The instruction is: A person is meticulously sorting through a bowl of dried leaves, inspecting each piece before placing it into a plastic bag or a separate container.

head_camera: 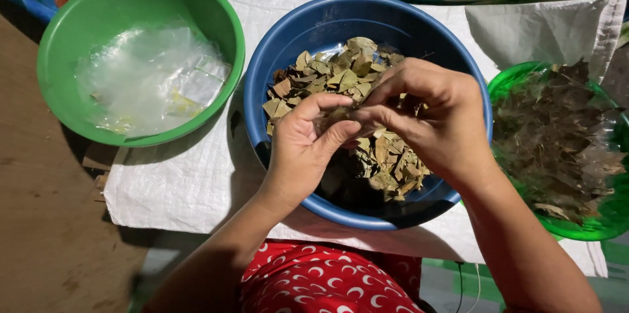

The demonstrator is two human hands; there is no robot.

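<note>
A blue plastic bowl point(288, 31) in the middle holds a heap of dried green-brown leaves point(341, 74). Both hands hover over it, fingertips meeting. My left hand point(304, 143) pinches a dried leaf between thumb and fingers. My right hand point(429, 113) curls over from the right, its fingertips closed on the same small leaf bundle; the hands hide most of what is gripped.
A green bowl point(85, 18) at the left holds clear plastic bags point(151, 77). At the right a green basin point(609, 211) is piled with darker dried leafy stems point(557, 136). All stand on a white woven sack point(190, 182). A wooden floor lies at the left.
</note>
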